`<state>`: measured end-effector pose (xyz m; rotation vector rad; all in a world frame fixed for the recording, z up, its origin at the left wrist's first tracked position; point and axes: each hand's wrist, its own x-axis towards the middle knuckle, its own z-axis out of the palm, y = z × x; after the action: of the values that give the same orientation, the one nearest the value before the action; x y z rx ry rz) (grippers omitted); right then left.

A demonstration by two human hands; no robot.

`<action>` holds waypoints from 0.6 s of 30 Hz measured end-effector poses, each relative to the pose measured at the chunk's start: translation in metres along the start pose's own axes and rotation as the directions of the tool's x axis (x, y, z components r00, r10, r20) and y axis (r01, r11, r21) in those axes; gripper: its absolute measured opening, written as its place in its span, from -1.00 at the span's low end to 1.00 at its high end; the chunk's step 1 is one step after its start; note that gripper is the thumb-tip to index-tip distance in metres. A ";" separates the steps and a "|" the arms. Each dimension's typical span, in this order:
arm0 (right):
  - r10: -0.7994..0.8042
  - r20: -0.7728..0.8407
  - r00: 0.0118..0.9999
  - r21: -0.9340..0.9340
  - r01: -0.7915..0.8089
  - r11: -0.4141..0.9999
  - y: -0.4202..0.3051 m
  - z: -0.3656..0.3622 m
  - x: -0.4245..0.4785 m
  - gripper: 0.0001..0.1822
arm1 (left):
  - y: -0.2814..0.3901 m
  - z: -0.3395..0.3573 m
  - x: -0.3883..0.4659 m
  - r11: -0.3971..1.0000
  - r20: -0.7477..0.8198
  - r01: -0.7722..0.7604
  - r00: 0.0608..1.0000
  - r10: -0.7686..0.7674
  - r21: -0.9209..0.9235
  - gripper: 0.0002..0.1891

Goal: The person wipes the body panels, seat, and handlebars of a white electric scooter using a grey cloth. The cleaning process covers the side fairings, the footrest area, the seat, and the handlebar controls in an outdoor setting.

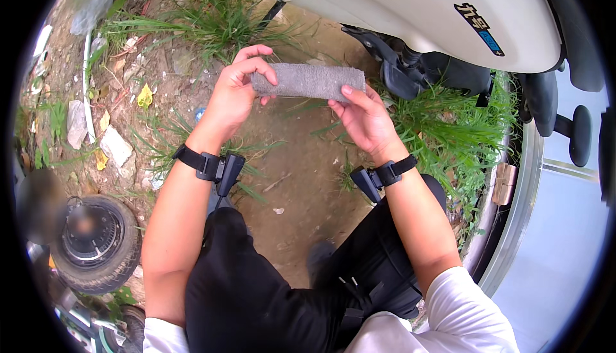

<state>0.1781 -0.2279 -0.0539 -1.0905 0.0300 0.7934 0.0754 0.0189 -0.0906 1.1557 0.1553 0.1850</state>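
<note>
A folded grey cloth [310, 81] is stretched flat between my two hands, above bare soil. My left hand [245, 76] grips its left end, with the index finger curled over the front. At the other end, my right hand [363, 112] pinches the lower right corner between thumb and fingers. Just beyond the cloth stands a white electric scooter [433, 11], its body panel bearing writing. The cloth hangs apart from the scooter. Each wrist carries a black strap with a small device.
A wheel with a tyre [96, 244] lies on the ground at left, near other scooter parts [91, 324]. Grass clumps [447, 126] grow below the scooter. Litter and a white stone chunk [115, 146] dot the soil. A metal-framed pale panel [553, 218] borders the right side.
</note>
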 end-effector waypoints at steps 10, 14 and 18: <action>-0.215 -0.325 0.921 -0.236 0.141 0.962 -0.041 0.017 0.017 -0.71 | -0.031 0.025 0.072 0.806 0.006 0.193 0.974 -0.229 -0.560 -0.72; -0.294 -0.353 0.888 -0.296 0.192 0.936 -0.055 0.022 0.032 -0.64 | -0.031 0.085 0.113 0.758 -0.267 0.153 0.876 -0.400 -0.634 -0.41; -0.288 -0.342 0.895 -0.322 0.176 0.930 -0.066 0.018 0.051 -0.53 | -0.047 0.105 0.142 0.497 0.091 0.407 0.835 -0.543 -0.766 -0.51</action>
<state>0.2477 -0.1996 -0.0138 -1.4827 0.1165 0.3595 0.2397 -0.0615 -0.0962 0.1912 0.4953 -0.1601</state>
